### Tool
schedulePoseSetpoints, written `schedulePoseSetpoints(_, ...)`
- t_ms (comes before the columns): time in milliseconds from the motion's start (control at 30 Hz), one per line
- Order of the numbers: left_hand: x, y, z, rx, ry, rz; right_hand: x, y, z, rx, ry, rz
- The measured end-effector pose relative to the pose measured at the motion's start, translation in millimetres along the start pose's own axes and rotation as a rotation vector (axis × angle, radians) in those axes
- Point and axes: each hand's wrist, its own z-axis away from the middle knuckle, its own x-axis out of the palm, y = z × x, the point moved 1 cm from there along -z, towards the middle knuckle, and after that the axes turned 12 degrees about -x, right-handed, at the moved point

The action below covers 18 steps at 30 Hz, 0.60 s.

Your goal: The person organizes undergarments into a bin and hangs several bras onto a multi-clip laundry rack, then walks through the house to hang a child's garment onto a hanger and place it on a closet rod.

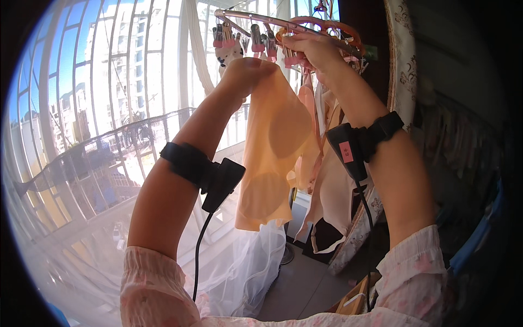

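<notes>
My left hand (249, 75) grips the upper edge of a pale orange garment with round padded cups (271, 151), which hangs down in front of me. Just above, a round metal clip hanger (269, 20) carries several clothespins with pink tips (256, 39). My right hand (312, 51) is raised to the hanger's right part, its fingers closed on a clothespin (289, 57). Behind the orange garment, beige and pink underwear (337, 192) hangs from the same hanger. A white cloth with dark spots (229, 53) hangs at its left end.
A barred window (122, 73) with sheer white curtains (245, 265) fills the left. To the right hangs a patterned curtain (402, 61). A wooden object (353, 296) stands on the tiled floor (298, 282). A black device with a cable is strapped to each forearm.
</notes>
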Motion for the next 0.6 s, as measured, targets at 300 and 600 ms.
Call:
schedulePoseSetpoints(300,10,12,-6,-0.077,-0.047,0.119,6,9,14,-0.065,0.062,-0.236)
schedulePoseSetpoints(600,-5,-20,-2,-0.03,-0.27,0.568,-5,32,23,0.006,-0.031,-0.123)
